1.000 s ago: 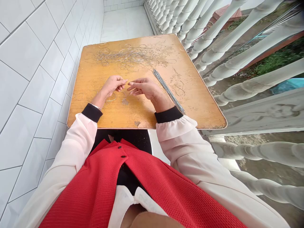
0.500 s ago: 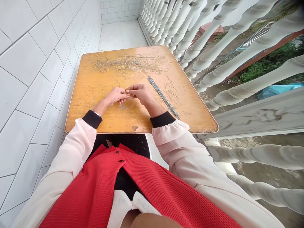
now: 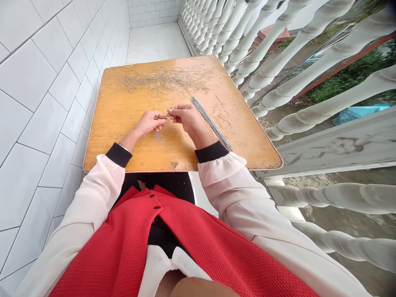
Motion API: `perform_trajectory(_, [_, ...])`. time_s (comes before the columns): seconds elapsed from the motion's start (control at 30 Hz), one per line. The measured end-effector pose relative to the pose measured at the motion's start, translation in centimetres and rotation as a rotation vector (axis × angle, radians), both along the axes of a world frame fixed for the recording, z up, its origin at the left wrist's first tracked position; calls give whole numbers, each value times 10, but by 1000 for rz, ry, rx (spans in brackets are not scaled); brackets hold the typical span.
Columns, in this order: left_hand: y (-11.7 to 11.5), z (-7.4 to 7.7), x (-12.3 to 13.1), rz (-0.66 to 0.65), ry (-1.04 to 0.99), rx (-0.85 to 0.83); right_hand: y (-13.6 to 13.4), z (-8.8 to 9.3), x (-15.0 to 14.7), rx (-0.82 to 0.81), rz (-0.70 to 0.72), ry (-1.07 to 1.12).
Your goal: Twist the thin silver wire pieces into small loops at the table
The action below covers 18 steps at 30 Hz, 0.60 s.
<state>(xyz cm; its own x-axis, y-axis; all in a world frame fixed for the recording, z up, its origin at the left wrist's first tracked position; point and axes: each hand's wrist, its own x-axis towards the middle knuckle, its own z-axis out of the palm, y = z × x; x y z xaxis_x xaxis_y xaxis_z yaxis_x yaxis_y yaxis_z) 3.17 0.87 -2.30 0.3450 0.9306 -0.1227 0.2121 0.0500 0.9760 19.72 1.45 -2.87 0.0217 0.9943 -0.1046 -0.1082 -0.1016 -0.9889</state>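
Observation:
Over the wooden table (image 3: 123,154), my left hand (image 3: 151,122) and my right hand (image 3: 183,116) face each other a small gap apart. Both are closed in a pinch. A thin wire (image 3: 167,119) shows faintly at the fingertips between them; its full length is too fine to make out. To the right of my right hand lies a bundle of straight grey wires (image 3: 212,123), slanting toward the table's near side. Beyond both hands is a loose tangle of bent thin wires (image 3: 163,80).
Several single wire loops (image 3: 225,120) are scattered on the table. White tiled wall (image 3: 49,123) runs along the left. A white baluster railing (image 3: 297,86) stands close on the right. White floor tiles (image 3: 151,39) stretch beyond the table.
My hands were together with fingertips touching; now they have drawn slightly apart. The view has shifted a little, and the wire bundle and tangle lie as before.

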Motion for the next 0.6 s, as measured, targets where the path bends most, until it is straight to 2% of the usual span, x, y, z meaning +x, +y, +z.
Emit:
perform_trajectory(0.1, [0, -1, 0, 27, -46, -10, 0, -1, -1, 8, 9, -2])
perform_trajectory(0.37, [3, -8, -1, -37, -153, -79, 4, -9, -3, 51, 0, -42])
perform_trajectory(0.6, [-1, -3, 1, -16, -150, -115, 2, -7, -2, 36, 26, -1])
